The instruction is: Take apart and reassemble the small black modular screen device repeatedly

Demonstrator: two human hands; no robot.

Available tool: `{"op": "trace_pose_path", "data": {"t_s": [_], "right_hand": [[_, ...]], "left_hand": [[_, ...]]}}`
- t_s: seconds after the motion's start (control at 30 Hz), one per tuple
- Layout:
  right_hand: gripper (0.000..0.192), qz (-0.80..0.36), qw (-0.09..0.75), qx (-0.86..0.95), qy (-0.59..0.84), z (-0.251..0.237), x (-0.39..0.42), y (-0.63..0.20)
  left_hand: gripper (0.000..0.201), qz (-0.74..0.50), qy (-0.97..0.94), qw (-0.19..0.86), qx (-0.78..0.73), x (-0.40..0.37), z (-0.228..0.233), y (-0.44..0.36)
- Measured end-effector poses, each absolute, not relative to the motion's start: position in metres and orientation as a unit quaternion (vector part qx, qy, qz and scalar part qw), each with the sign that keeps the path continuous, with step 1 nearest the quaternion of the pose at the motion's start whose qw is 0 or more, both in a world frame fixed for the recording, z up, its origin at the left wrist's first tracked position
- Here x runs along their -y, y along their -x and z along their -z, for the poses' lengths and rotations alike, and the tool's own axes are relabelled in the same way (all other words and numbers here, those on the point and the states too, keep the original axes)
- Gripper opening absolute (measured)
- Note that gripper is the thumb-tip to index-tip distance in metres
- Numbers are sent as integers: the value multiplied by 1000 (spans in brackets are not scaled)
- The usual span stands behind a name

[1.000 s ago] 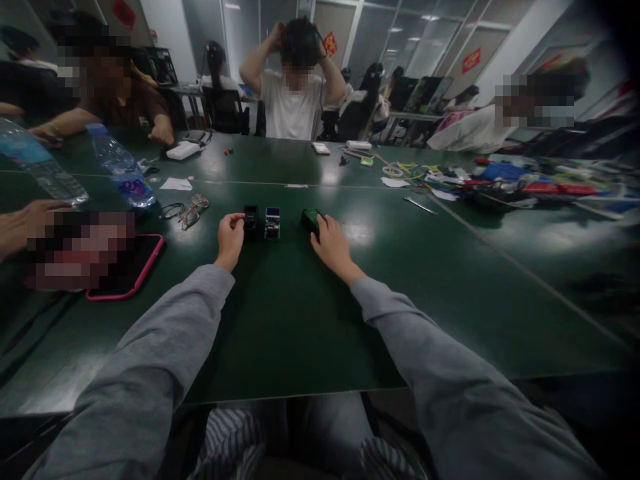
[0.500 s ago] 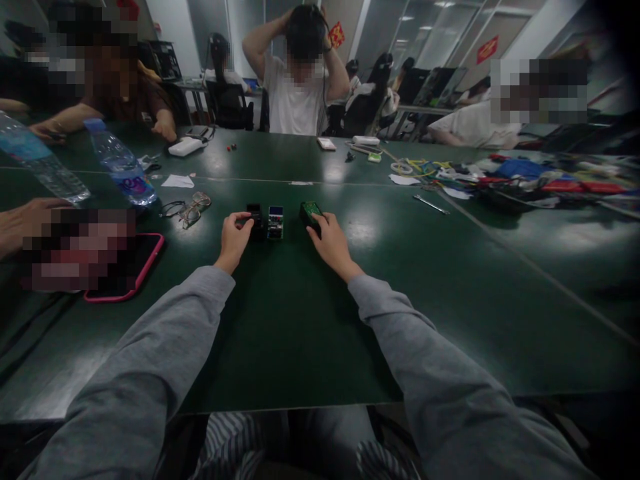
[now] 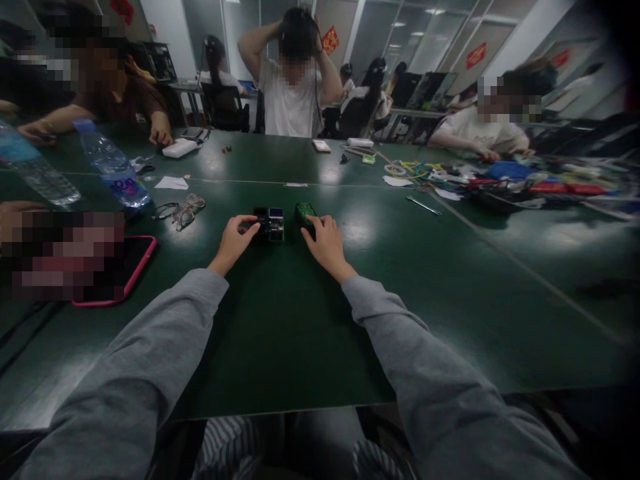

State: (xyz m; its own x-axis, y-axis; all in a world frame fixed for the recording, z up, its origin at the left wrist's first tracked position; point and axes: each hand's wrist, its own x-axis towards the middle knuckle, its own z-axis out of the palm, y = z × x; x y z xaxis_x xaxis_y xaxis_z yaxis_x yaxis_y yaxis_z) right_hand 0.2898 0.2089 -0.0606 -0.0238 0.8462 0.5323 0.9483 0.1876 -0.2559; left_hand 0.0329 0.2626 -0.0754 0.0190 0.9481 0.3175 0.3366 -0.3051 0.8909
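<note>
My left hand (image 3: 234, 239) pinches a small black box-like part (image 3: 261, 219) between thumb and fingers, low over the table. Right beside that part, touching or nearly so, is a small circuit board with a bluish screen (image 3: 276, 227). My right hand (image 3: 326, 244) is closed on the near end of a black case holding a green circuit board (image 3: 305, 212), a short way to the right. My fingers partly cover both held pieces.
On the green table (image 3: 290, 320) lie a spanner (image 3: 424, 205), eyeglasses (image 3: 186, 211) and a red-edged phone (image 3: 143, 267). Two bottles, one a water bottle (image 3: 117, 167), stand left. A cable heap (image 3: 520, 177) is at right. Other people sit around, one person (image 3: 287, 100) opposite.
My left hand has brought the black part rightward, closing the gap to the screen board. My right hand keeps hold of the case, its fingers slightly shifted. The view has turned a little.
</note>
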Motion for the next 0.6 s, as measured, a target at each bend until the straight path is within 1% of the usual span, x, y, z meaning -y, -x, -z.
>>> {"op": "trace_pose_path", "data": {"t_s": [0.17, 0.3, 0.37, 0.47, 0.53, 0.6], "right_hand": [[45, 101, 324, 704, 624, 59, -209, -291], [47, 99, 353, 747, 554, 52, -200, -277], [50, 80, 340, 796, 494, 49, -194, -266], [55, 38, 287, 864, 412, 49, -185, -250], [55, 11, 257, 885, 389, 49, -183, -245], [51, -5, 256, 883, 394, 47, -182, -245]], "left_hand": [[26, -483, -660, 323, -478, -261, 74, -33], [25, -478, -663, 318, -481, -264, 78, -31], [25, -480, -664, 314, -479, -265, 79, -30], [24, -492, -670, 301, -467, -264, 78, -32], [22, -498, -675, 289, -461, -262, 76, -33], [23, -496, -675, 285, -466, -261, 74, -33]]}}
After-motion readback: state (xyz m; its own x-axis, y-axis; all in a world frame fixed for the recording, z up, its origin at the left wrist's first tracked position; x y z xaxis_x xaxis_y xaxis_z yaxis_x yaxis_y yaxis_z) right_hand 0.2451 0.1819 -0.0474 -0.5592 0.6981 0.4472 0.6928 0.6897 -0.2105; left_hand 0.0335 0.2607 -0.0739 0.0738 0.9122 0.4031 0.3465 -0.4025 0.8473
